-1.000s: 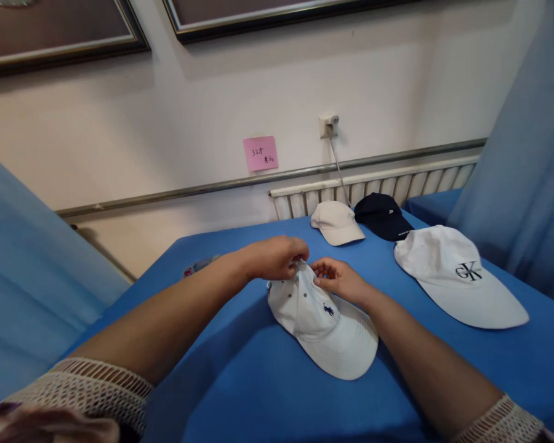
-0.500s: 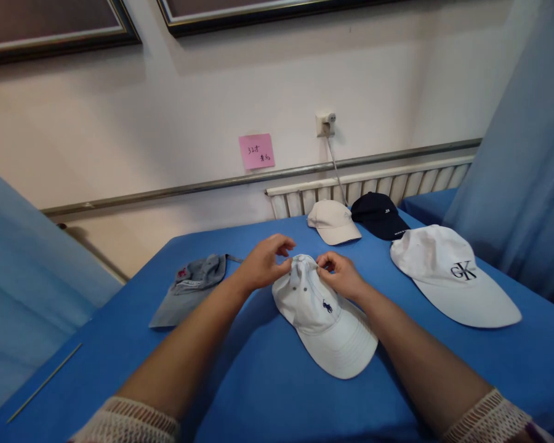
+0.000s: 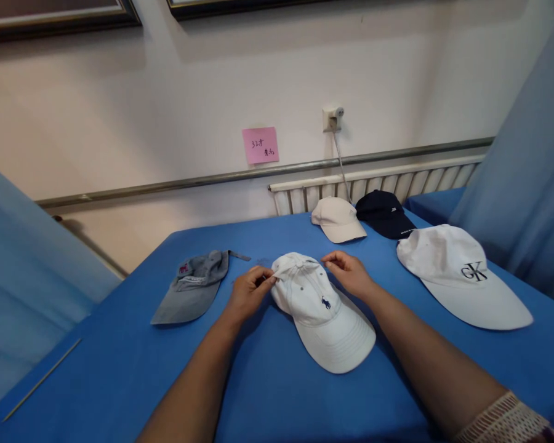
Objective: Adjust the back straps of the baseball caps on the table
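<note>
A white baseball cap (image 3: 311,301) with a small dark horse-rider emblem lies on the blue-covered table, its brim towards me and to the right. The top of its crown is puckered and folded. My left hand (image 3: 250,289) pinches the cap's fabric at the left side of the crown. At the upper right of the crown is my right hand (image 3: 348,271), its fingertips closed together at the cap's edge. A grey cap (image 3: 196,286) with a loose strap lies left of my left hand.
Towards the wall are a beige cap (image 3: 339,220) and a black cap (image 3: 384,212). A large white cap (image 3: 461,271) with black letters lies at right. A thin stick (image 3: 41,380) rests at left. Blue curtains (image 3: 512,172) hang on both sides; a radiator (image 3: 397,183) stands behind.
My left hand has moved down and left, from above the crown to a pinch at its left side. The crown's top is now spread wider. My right hand stays near the cap's right edge.
</note>
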Motion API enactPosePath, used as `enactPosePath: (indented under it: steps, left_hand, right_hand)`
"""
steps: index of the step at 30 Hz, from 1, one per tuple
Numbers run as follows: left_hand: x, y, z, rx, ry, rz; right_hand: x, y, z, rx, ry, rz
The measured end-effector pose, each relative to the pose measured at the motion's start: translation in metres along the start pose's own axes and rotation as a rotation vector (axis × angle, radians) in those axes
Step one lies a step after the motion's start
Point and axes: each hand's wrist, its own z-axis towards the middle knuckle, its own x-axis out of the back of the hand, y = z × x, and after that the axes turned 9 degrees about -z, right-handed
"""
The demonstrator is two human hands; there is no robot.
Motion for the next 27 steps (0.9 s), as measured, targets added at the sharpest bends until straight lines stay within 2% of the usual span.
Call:
enactPosePath:
  steps: [6,10,12,16,18,20,23,27]
  left_hand:
    - [-0.013,-0.003,-0.002,-0.014,0.012,0.061]
    - [-0.016,-0.004,-0.001,0.006,0.03,0.049]
    - [-0.016,-0.005,0.0,0.045,0.068,-0.003]
    - [-0.014,-0.003,0.002,0.122,0.19,-0.174]
    - [-0.013,0.002,0.0,0.144,0.234,-0.178]
    - [-0.013,0.009,-0.003,0.145,0.268,-0.07]
    - [-0.017,0.02,-0.01,0.112,0.2,0.151]
    - [-0.026,0.029,-0.018,0.105,0.024,0.307]
  right_hand:
    - [-0.008,0.015,0.003,0.018,-0.064,-0.07]
    - [-0.014,0.014,0.006,0.042,-0.015,-0.137]
    - [-0.015,0.01,0.006,0.014,-0.012,-0.098]
    - [-0.015,-0.003,-0.002,-0.035,-0.091,0.074]
    - [-0.016,-0.008,-0.006,-0.032,-0.044,0.06]
    - [-0.018,-0.01,-0.009,-0.041,0.048,-0.014]
    - [-0.022,-0.008,-0.01,-0.053,0.134,-0.1]
    - [-0.026,-0.002,-0.009,-0.056,0.133,-0.119]
